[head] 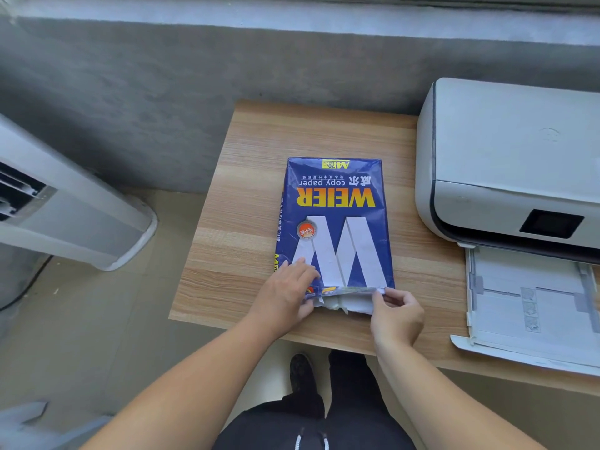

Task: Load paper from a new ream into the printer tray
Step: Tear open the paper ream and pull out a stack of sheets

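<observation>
Both hands (pixel 285 293) (pixel 396 316) at ream's (pixel 334 222) torn, perhaps opened, edge.

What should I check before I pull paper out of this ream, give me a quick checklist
1. Ream lies flat on the table: ok.
2. Wrapper torn at the near end: ok, but only partly open.
3. Left hand steadies the ream's near left corner: ok.
4. Right hand pinches the torn wrapper flap: ok.
5. Printer tray pulled out and ready: ok.
6. Tray guides set for A4: cannot tell.
</observation>
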A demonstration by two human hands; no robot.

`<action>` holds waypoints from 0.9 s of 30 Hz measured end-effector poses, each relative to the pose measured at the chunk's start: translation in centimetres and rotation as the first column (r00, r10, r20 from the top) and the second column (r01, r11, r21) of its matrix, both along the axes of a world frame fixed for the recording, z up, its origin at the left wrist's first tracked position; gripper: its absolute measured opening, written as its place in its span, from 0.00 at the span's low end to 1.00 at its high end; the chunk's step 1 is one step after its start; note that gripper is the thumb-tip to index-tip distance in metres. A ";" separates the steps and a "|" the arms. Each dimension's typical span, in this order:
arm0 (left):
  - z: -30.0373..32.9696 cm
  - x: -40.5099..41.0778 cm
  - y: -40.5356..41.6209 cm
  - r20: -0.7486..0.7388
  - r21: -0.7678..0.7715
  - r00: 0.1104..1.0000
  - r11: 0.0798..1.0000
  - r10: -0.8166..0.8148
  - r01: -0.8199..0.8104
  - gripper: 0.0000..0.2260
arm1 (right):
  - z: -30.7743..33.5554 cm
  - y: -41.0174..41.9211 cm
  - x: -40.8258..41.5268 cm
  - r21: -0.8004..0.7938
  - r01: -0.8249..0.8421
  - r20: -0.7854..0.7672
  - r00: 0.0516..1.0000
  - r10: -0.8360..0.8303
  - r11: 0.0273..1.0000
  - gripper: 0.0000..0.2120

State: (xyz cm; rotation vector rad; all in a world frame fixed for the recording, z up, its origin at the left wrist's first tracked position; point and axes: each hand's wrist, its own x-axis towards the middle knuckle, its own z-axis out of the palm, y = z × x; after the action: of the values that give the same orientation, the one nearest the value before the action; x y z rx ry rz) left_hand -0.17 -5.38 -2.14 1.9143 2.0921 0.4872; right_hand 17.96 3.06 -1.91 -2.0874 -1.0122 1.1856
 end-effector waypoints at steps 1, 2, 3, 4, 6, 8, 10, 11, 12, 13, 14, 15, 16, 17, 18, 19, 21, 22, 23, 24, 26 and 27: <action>0.1 0.0 0.0 -0.007 0.002 1.000 1.000 -0.010 0.010 0.16 | -0.1 0.0 0.0 0.004 0.004 0.004 1.000 -0.004 1.000 0.02; 0.1 0.0 -0.1 -0.009 0.004 1.000 1.000 -0.016 0.016 0.16 | -0.1 0.0 0.0 0.007 0.006 0.010 1.000 -0.006 1.000 0.02; 0.0 0.0 -0.1 -0.011 0.007 1.000 1.000 -0.017 0.017 0.15 | -0.2 0.0 0.0 0.005 0.011 0.013 1.000 -0.011 1.000 0.03; -0.1 0.0 -0.1 -0.011 0.010 1.000 1.000 -0.012 0.012 0.15 | -0.1 0.0 0.0 -0.001 0.020 0.010 1.000 -0.020 1.000 0.03; -0.4 0.1 -0.2 0.009 0.008 1.000 1.000 0.008 -0.008 0.14 | 0.0 0.1 0.1 -0.014 0.025 0.009 1.000 -0.025 1.000 0.04; -0.6 0.2 -0.2 0.026 0.007 0.999 1.000 0.026 -0.026 0.13 | 0.3 0.2 0.1 -0.027 0.048 -0.013 0.999 -0.048 0.998 0.03; -0.7 0.3 -0.2 0.035 -0.001 0.999 1.000 0.030 -0.030 0.13 | 0.5 0.2 0.0 -0.060 0.107 -0.058 0.992 -0.111 0.992 0.03; -0.7 0.3 -0.2 0.040 -0.002 0.999 1.000 0.031 -0.031 0.13 | 0.5 0.2 0.0 -0.067 0.125 -0.077 0.989 -0.130 0.990 0.03; -0.7 0.3 -0.1 0.043 0.000 0.999 0.999 0.032 -0.032 0.13 | 0.5 0.2 0.0 -0.063 0.124 -0.083 0.988 -0.129 0.990 0.03; -0.7 0.3 -0.1 0.046 0.002 0.998 0.999 0.034 -0.034 0.13 | 0.5 0.2 0.0 -0.052 0.109 -0.076 0.991 -0.113 0.993 0.03; -0.8 0.3 -0.1 0.050 0.003 0.998 0.999 0.036 -0.037 0.13 | 0.4 0.1 0.0 -0.036 0.089 -0.062 0.994 -0.091 0.995 0.03; -0.9 0.2 -0.1 0.051 0.003 0.998 0.999 0.036 -0.037 0.12 | 0.4 0.1 0.1 -0.020 0.063 -0.040 0.997 -0.064 0.998 0.03; -0.9 0.2 -0.1 0.049 0.005 0.998 0.999 0.033 -0.033 0.12 | 0.3 0.1 0.1 -0.004 0.027 -0.013 1.000 -0.027 1.000 0.03; -0.9 0.2 -0.2 0.049 0.008 0.998 1.000 0.029 -0.030 0.12 | 0.2 0.1 0.2 0.009 -0.016 0.015 1.000 0.016 1.000 0.04; -1.0 0.2 -0.2 0.049 0.011 0.998 1.000 0.027 -0.028 0.12 | 0.1 0.2 0.3 0.018 -0.051 0.039 0.998 0.051 0.999 0.04; -1.0 0.2 -0.2 0.050 0.012 0.998 1.000 0.026 -0.026 0.12 | 0.0 0.3 0.4 0.020 -0.070 0.055 0.996 0.069 0.997 0.04; -1.0 0.2 -0.2 0.046 0.014 0.999 1.000 0.025 -0.026 0.12 | -0.1 0.4 0.4 0.015 -0.081 0.070 0.994 0.080 0.997 0.04; -1.1 0.2 -0.2 0.045 0.013 0.999 1.000 0.025 -0.026 0.12 | -0.2 0.4 0.4 0.012 -0.078 0.073 0.994 0.077 0.997 0.04; -1.0 0.2 -0.2 0.044 0.012 0.999 1.000 0.025 -0.026 0.12 | -0.2 0.5 0.3 0.005 -0.069 0.072 0.995 0.068 0.998 0.04; -1.1 0.2 -0.2 0.042 0.010 0.999 1.000 0.026 -0.027 0.12 | -0.2 0.5 0.1 -0.002 -0.055 0.067 0.996 0.055 0.998 0.05; -1.1 0.2 -0.2 0.038 0.005 0.999 1.000 0.026 -0.026 0.13 | 0.0 0.5 0.0 -0.015 -0.016 0.046 0.999 0.016 1.000 0.05; -1.1 0.2 -0.2 0.035 0.002 0.999 1.000 0.025 -0.025 0.13 | 0.1 0.5 -0.1 -0.025 0.013 0.023 1.000 -0.012 1.000 0.05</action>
State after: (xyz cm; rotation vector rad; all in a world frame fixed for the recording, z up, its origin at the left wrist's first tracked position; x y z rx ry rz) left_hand -0.01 -5.61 -3.20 1.8694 2.0968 0.5249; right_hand 17.87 3.55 -1.80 -2.1282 -0.9981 1.1762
